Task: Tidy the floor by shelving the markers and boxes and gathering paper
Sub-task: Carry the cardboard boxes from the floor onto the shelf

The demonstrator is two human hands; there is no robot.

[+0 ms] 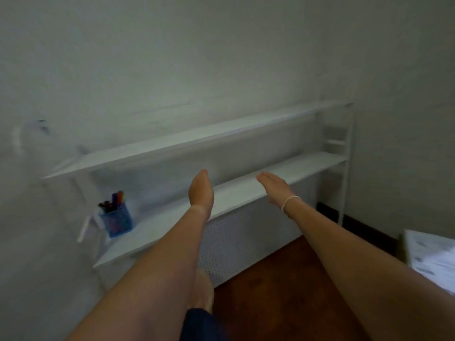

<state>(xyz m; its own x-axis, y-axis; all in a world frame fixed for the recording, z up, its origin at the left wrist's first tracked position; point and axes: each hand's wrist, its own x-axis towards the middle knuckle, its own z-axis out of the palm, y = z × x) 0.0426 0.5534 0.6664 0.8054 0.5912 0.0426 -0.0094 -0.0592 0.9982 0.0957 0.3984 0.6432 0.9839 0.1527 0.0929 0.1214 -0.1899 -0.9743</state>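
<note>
At the lower right edge of the frame, loose paper (433, 259) is still lying on the dark floor (283, 286), waiting to be gathered. I am holding my left hand (200, 190) and right hand (275, 187) out mid-frame, both flat, loose and carrying nothing, over the lower shelf (307, 166). At left on that shelf, the markers (112, 201) are already standing in a blue cup (118, 222). Boxes, in this blurred view, are not showing anywhere.

Left arm: bare, stretched forward.
Left hand (200, 190): empty, fingers together, seen edge-on.
Right arm: bare, stretched forward, thin white band at the wrist.
Right hand (274, 185): empty, flat, palm down, fingers extended.
</note>
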